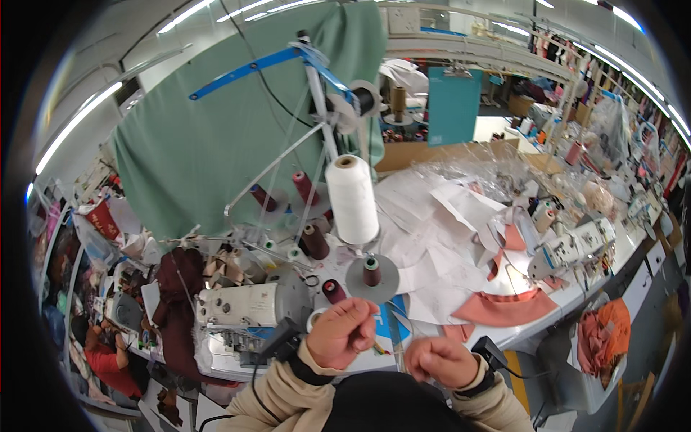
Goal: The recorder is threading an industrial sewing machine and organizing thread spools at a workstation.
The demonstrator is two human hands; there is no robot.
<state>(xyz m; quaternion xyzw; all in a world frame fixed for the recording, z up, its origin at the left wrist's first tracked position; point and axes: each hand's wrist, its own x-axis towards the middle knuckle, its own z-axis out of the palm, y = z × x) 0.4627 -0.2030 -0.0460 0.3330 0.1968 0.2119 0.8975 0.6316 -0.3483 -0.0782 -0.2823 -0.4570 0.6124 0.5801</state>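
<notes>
My left hand (344, 333) is raised over the worktable's front edge, thumb and fingers curled together. To its right, my right hand (440, 360) is bent inward with its fingers curled. The two hands are apart, and whether either pinches a thin thread is too small to tell. Just beyond my left hand stand a maroon thread cone (333, 291) and another dark thread cone (371, 271) on a grey disc. A blue printed sheet (398, 316) lies between and behind the hands. A large white thread cone (352, 200) rises farther back on the thread stand (323, 108).
An overlock sewing machine (243, 305) stands left, and another sewing machine (575, 245) right. White paper pieces (432, 259) and coral fabric (507, 309) cover the table. A bin (591, 386) with orange cloth (604, 340) is at right. A person in red (110, 364) works far left.
</notes>
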